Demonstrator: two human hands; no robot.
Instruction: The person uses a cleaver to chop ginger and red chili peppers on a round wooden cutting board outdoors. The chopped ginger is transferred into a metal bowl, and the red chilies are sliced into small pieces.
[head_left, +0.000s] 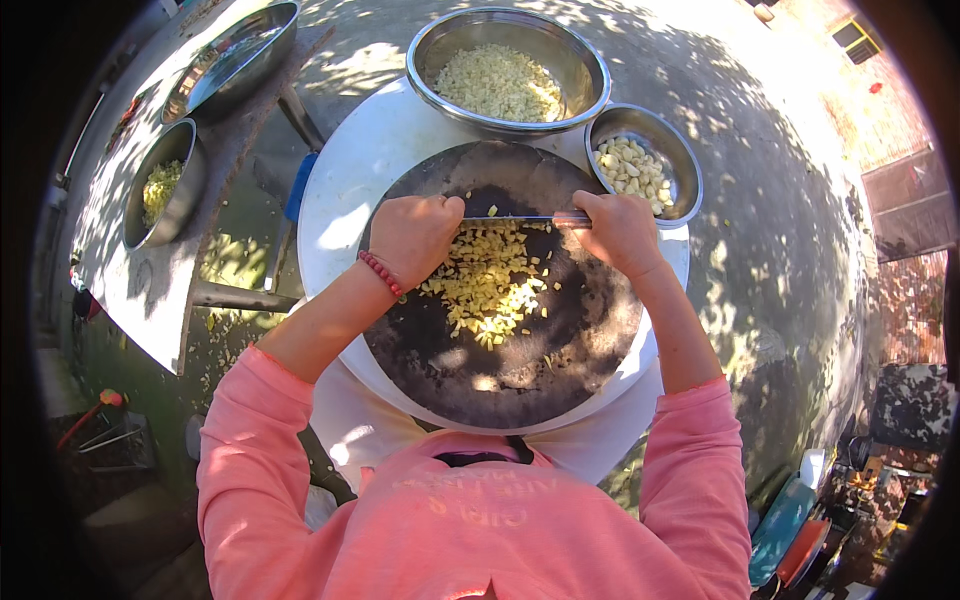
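Observation:
My left hand and my right hand are closed at the two ends of a knife, seen nearly edge-on. The right one is around the handle; the left grips the far end of the blade, its fingers partly hidden. Under and in front of the blade, chopped garlic is heaped on a round, dark-stained chopping block. A few loose bits lie around the heap. Peeled garlic cloves fill part of a small metal bowl just beyond my right hand.
A large metal bowl of chopped garlic stands at the back of the white round table. On a side table at left are a metal bowl with chopped pieces and a wide metal basin. Clutter fills the lower right.

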